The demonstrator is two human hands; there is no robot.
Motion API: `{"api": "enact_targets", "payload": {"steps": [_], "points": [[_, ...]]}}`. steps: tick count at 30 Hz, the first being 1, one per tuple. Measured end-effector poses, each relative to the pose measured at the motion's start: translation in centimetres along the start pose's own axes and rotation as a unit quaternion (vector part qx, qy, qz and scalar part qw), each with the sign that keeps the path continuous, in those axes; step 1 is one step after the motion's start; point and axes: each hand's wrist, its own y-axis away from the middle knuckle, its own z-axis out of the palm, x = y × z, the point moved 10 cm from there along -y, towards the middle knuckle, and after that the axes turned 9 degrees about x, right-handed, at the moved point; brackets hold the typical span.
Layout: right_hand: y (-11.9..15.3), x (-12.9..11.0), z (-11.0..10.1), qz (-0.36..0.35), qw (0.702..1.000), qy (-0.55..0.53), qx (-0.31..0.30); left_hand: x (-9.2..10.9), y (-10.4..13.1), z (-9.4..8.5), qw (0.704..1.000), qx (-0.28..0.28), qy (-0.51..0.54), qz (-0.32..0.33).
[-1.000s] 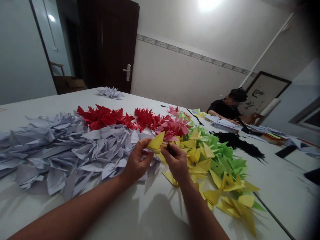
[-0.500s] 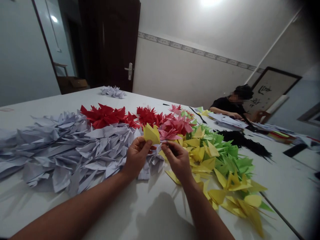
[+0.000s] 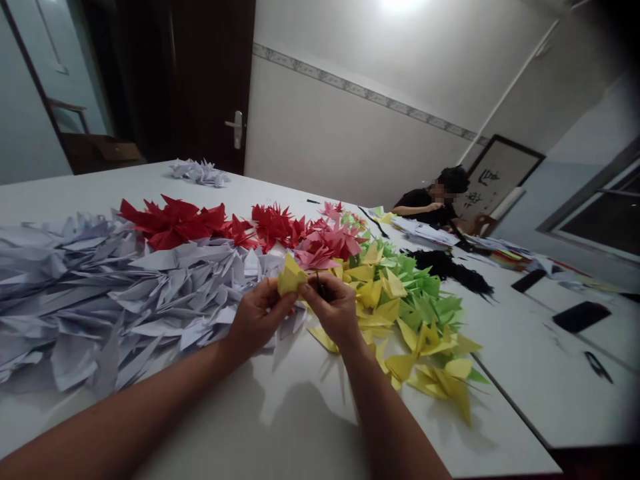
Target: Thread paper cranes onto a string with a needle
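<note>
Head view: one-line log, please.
left hand: holding yellow folded piece; right hand: fingers at its edge; near left: white pile; beyond: red pieces; right: yellow pieces

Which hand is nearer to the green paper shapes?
The right hand: yellow paper shapes lie between it and the green paper shapes. The left hand, pinching a yellow piece, is farther off, on the right hand's other side.

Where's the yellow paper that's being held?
In the head view, the yellow paper is near the middle, in the left hand, with the right hand beside it, just left of the pink flowers.
</note>
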Motion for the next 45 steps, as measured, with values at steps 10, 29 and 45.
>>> {"api": "enact_targets", "payload": {"steps": [10, 29, 45], "points": [[0.1, -4.4, -9.1, -0.069, 0.962, 0.192, 0.182, 1.3, 0.8, 0.1, 0.989, -0.003, -0.110, 0.097], [-0.2, -0.4, -1.8, 0.038, 0.747, 0.654, -0.114, 5.4, 1.4, 0.1, 0.948, 0.027, -0.169, 0.268], [0.0, 1.6, 0.0, -0.066, 0.807, 0.575, -0.116, 2.0, 0.1, -1.6, 0.990, 0.071, -0.080, 0.096]]}}
